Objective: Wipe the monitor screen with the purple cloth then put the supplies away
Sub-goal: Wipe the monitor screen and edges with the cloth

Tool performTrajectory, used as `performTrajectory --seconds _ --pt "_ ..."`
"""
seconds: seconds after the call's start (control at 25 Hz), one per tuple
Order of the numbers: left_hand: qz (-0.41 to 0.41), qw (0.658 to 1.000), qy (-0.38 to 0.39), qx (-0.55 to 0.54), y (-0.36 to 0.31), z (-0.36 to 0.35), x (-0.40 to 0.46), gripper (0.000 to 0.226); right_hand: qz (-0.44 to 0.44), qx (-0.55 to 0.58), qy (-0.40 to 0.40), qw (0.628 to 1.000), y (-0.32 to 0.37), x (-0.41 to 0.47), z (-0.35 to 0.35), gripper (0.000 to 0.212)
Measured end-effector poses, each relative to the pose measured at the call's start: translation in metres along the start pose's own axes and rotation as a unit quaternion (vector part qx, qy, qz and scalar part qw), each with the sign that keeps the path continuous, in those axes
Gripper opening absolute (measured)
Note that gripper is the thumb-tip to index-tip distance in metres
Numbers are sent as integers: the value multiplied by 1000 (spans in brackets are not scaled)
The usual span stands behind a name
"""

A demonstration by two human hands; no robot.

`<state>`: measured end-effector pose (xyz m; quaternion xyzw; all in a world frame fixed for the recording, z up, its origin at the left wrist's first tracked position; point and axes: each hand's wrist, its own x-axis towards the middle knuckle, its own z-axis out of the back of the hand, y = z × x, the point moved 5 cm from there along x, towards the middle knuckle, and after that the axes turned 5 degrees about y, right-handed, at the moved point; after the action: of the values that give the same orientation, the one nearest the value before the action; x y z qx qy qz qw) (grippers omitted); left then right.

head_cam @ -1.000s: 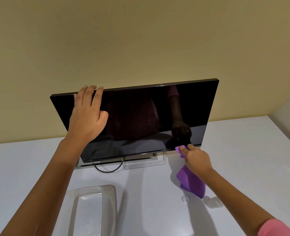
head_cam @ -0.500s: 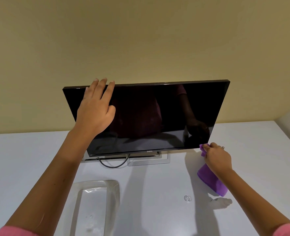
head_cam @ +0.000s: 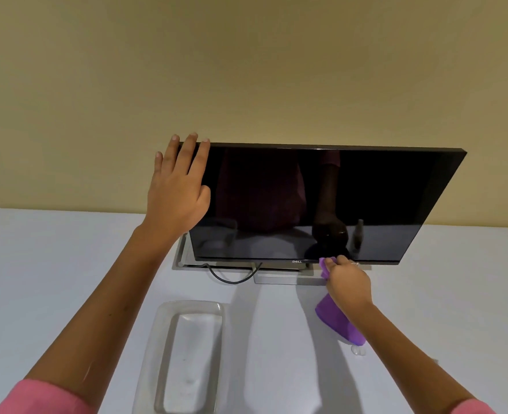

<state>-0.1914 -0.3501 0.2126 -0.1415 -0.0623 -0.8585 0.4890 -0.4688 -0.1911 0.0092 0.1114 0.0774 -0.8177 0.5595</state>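
Standing on a white table [head_cam: 67, 264] against a tan wall [head_cam: 246, 70], monitor [head_cam: 366, 189].

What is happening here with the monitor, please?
A person is cleaning a black flat monitor on a white table. The left hand lies flat, fingers straight, at the screen's upper left corner. The right hand grips a purple cloth at the lower bezel. A clear plastic tray sits in front.

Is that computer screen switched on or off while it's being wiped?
It looks off: the monitor screen is uniformly black, showing only dim reflections of the person and the right hand holding the purple cloth.
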Motion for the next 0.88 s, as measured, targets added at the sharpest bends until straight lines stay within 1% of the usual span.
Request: performTrajectory --seconds 0.12,0.2,0.24,0.32,0.36,0.44,0.52,0.68,0.72,0.8,0.88 --pt "4 1000 8 -14 1 2 1 74 42 -39 44 997 48 -4 -17 45" --pt "-1 1000 14 -17 3 1 1 74 56 -34 70 995 81 -12 -34 48" --pt "-4 1000 14 -18 4 1 2 74 69 -21 69 995 99 -15 -38 51" --pt "-9 1000 14 -24 6 1 3 73 96 22 38 994 129 -20 -37 58" --pt "-11 999 16 -27 7 1 3 73 103 48 10 994 139 -22 -31 60" --pt "-14 999 16 -27 7 0 4 73 96 96 -53 989 146 -20 -14 57" --pt "-15 999 15 -32 8 -1 5 73 69 123 -94 986 135 -17 2 52" --pt "-17 999 11 -39 8 -2 5 73 17 113 -117 987 82 -15 14 40" --pt "-17 999 11 -41 8 -3 5 73 -2 132 -125 983 66 -15 14 34" --pt "-18 999 9 -41 8 -3 5 73 -73 227 -150 959 29 -20 10 24" --pt "-20 999 8 -44 8 -3 5 73 -167 298 -196 919 -7 -24 8 26"
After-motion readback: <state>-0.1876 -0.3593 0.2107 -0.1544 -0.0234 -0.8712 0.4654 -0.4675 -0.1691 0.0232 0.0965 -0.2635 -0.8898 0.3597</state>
